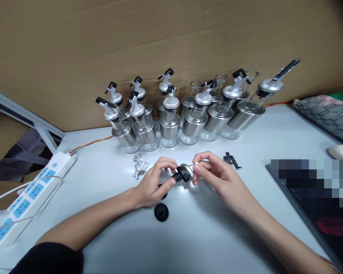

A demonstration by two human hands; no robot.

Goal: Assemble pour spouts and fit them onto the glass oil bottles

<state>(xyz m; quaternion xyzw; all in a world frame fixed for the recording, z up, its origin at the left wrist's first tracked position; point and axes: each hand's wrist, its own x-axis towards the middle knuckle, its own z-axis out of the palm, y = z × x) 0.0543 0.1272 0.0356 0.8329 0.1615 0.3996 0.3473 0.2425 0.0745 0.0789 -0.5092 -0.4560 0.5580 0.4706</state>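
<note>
Both hands pinch a round pourer cap point(184, 172), ribbed black plug and brushed-metal collar, just above the smooth white worktop point(217, 228): left hand point(153, 186) on the plug, right hand point(214, 173) on the collar.

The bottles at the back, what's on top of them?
Most bottles wear silver pourer caps with black flip lids. Two glass bottles behind look open-topped. Their lower parts are hidden by the front row.
</note>
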